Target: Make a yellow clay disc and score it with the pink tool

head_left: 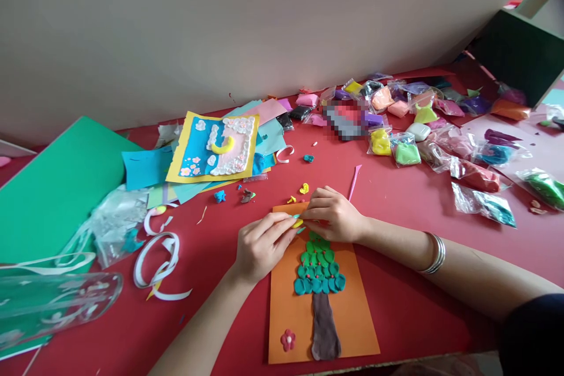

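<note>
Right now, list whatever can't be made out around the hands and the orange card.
Head view:
- Yellow piece: mostly hidden by fingertips of left hand and right hand.
- Orange card: top covered by both hands.
- Item among the clay bags: blurred.
- Glass vase: cut by left edge.

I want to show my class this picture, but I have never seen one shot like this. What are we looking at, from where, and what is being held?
One camera, worn on a person's head, looks down at their two bare hands. The left hand and right hand meet over an orange card, pinching a small yellow clay piece above a clay tree. On the red table lie clay bags, coloured paper and a finished picture.
</note>
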Available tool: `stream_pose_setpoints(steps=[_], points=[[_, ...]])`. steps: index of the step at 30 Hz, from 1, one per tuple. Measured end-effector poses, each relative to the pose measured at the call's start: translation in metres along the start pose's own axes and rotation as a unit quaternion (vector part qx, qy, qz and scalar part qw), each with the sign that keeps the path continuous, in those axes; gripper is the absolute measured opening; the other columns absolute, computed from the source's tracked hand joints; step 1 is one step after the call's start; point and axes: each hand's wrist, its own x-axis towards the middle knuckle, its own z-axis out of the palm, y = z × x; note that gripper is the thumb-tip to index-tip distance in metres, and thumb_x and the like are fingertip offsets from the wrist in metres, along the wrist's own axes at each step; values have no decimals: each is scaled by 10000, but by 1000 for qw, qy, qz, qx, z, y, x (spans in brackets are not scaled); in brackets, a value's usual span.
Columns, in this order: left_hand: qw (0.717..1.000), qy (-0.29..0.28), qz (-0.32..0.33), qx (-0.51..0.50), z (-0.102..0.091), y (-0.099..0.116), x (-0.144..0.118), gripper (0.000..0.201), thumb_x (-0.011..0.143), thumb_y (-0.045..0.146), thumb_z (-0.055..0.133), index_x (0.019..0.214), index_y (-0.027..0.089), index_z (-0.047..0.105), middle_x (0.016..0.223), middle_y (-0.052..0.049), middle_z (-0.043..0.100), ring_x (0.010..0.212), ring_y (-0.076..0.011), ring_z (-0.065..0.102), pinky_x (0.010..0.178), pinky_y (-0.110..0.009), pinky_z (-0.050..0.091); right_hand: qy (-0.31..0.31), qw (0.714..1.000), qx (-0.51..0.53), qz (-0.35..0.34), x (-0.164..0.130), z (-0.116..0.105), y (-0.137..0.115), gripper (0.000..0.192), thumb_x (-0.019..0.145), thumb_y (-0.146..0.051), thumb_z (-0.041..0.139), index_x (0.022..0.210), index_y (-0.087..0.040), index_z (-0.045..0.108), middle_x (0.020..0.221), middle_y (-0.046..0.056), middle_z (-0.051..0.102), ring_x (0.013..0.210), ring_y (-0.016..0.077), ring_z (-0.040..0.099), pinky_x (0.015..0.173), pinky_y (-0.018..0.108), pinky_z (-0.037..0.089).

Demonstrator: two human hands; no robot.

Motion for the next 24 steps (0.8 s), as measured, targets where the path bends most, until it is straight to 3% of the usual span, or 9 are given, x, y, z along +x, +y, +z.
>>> stream_pose_setpoints(steps=[15, 24], points=[[999, 14, 34, 16, 0, 0, -1, 113, 806, 150, 664, 918, 153, 661, 799, -48, 712, 632, -114, 672, 622, -202, 540, 43, 997, -29, -52, 1, -2, -2, 135, 884, -213, 536, 828, -170, 652, 708, 27, 669, 694, 145, 505, 658, 294, 343], [998, 42, 46, -4, 0, 2, 2, 76, 795, 123, 670, 868, 141, 663, 797, -55, 715, 659, -115, 679, 637, -202, 554, 44, 998, -26, -36, 1, -1, -1, 153, 873, -280, 566, 829, -175, 668, 750, 33, 674, 752, 152, 509, 675, 296, 333]])
